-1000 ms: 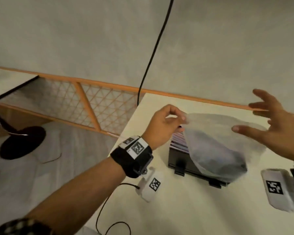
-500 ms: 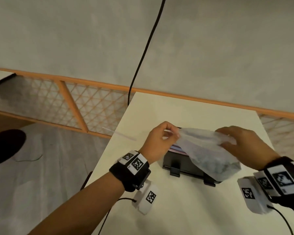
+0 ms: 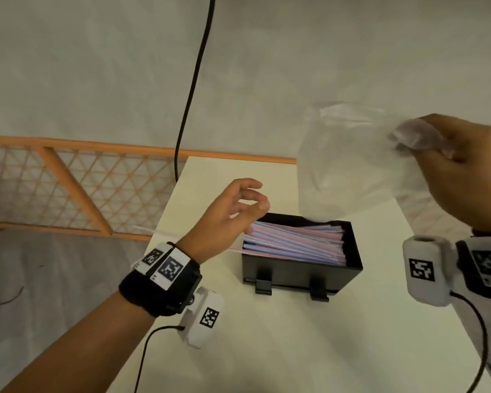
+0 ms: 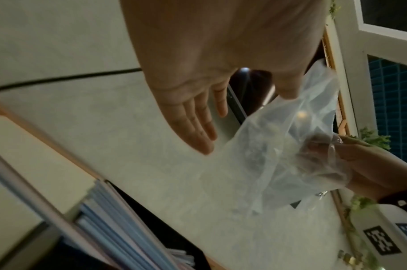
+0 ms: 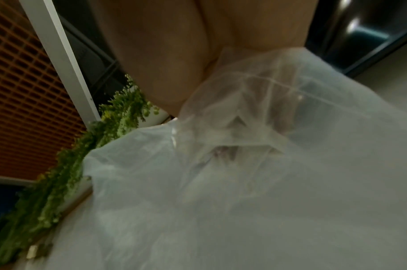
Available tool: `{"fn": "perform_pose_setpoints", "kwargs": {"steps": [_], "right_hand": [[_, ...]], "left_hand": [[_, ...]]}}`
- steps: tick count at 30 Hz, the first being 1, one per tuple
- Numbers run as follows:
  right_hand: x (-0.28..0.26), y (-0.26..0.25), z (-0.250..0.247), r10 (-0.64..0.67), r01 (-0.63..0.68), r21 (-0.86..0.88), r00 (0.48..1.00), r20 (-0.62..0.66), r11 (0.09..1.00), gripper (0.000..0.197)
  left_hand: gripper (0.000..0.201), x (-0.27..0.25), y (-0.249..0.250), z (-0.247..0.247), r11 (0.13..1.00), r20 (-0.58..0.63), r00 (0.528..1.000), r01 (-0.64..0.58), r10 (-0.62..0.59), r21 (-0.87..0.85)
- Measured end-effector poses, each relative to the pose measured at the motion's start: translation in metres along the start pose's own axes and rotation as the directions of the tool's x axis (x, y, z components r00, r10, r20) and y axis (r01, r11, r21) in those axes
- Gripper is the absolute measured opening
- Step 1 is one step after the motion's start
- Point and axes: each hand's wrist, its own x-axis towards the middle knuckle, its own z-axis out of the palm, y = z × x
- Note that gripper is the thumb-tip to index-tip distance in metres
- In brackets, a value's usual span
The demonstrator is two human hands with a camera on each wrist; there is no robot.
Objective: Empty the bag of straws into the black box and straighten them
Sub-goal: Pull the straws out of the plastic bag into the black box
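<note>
— Why is the table laid out like this?

— I keep the black box square in front of me so the load drops straight in. My right hand grips the bag, which looks empty, lifted up and right, clear of the box.

— And the straws?

— Piled inside the box, a few ends poking over the left rim. My left hand hovers just beside those ends, fingers loose, holding nothing, placed to tidy them, I judge.
</note>
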Motion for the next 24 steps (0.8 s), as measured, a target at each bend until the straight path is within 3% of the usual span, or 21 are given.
{"fn": "perform_pose_setpoints", "kwargs": {"steps": [3, 5, 6, 8, 10, 12, 13, 15, 17, 18, 20, 22, 24], "right_hand": [[-0.014, -0.019, 0.000, -0.076, 0.041, 0.156, 0.971, 0.228, 0.987, 0.029], [-0.024, -0.031, 0.011, -0.153, 0.042, 0.273, 0.904, 0.399, 0.961, 0.029], [-0.030, -0.034, 0.019, -0.190, 0.055, 0.300, 0.877, 0.441, 0.952, 0.032], [-0.039, -0.030, 0.037, -0.201, 0.090, 0.267, 0.882, 0.425, 0.959, 0.037], [-0.045, -0.018, 0.049, -0.073, 0.009, 0.185, 0.937, 0.341, 0.983, 0.043], [-0.052, -0.013, 0.050, 0.041, -0.126, 0.225, 0.937, 0.348, 0.966, 0.065], [-0.056, -0.013, 0.049, 0.034, -0.168, 0.291, 0.909, 0.414, 0.942, 0.073], [-0.066, -0.009, 0.049, -0.078, -0.218, 0.422, 0.809, 0.582, 0.880, 0.069], [-0.075, -0.009, 0.049, -0.162, -0.277, 0.469, 0.695, 0.700, 0.839, 0.068], [-0.077, -0.011, 0.050, -0.162, -0.313, 0.472, 0.667, 0.727, 0.824, 0.073], [-0.076, -0.011, 0.055, -0.121, -0.360, 0.499, 0.705, 0.699, 0.788, 0.075], [-0.073, -0.006, 0.064, -0.045, -0.303, 0.482, 0.810, 0.585, 0.822, 0.069], [-0.071, -0.003, 0.072, 0.020, -0.257, 0.434, 0.877, 0.479, 0.863, 0.059]], "left_hand": [[0.084, -0.001, 0.016, 0.017, 0.977, 0.235, 0.963, 0.166, -0.131, -0.135], [0.075, 0.002, 0.024, 0.031, 0.969, 0.337, 0.925, 0.222, -0.174, -0.109], [0.067, 0.004, 0.025, 0.037, 0.961, 0.363, 0.924, 0.200, -0.119, -0.192], [0.060, 0.007, 0.024, 0.047, 0.927, 0.385, 0.923, 0.142, 0.003, -0.347], [0.063, 0.008, 0.019, 0.051, 0.957, 0.313, 0.950, 0.093, -0.002, -0.276], [0.054, 0.009, 0.014, 0.056, 0.988, 0.232, 0.972, 0.016, 0.020, -0.153], [0.048, 0.009, 0.013, 0.059, 0.995, 0.221, 0.975, -0.016, 0.038, -0.100], [0.041, 0.006, 0.010, 0.065, 0.998, 0.208, 0.977, -0.046, 0.054, -0.042], [0.041, 0.006, 0.006, 0.072, 0.998, 0.188, 0.980, -0.054, 0.059, -0.031], [0.044, 0.007, 0.005, 0.076, 0.998, 0.169, 0.984, -0.062, 0.065, -0.024], [0.049, 0.006, 0.007, 0.082, 0.995, 0.121, 0.988, -0.099, 0.097, 0.007], [0.048, 0.006, 0.006, 0.085, 0.991, 0.057, 0.990, -0.131, 0.129, 0.034], [0.047, 0.004, 0.005, 0.084, 0.991, -0.046, 0.990, -0.136, 0.135, -0.006]]}}
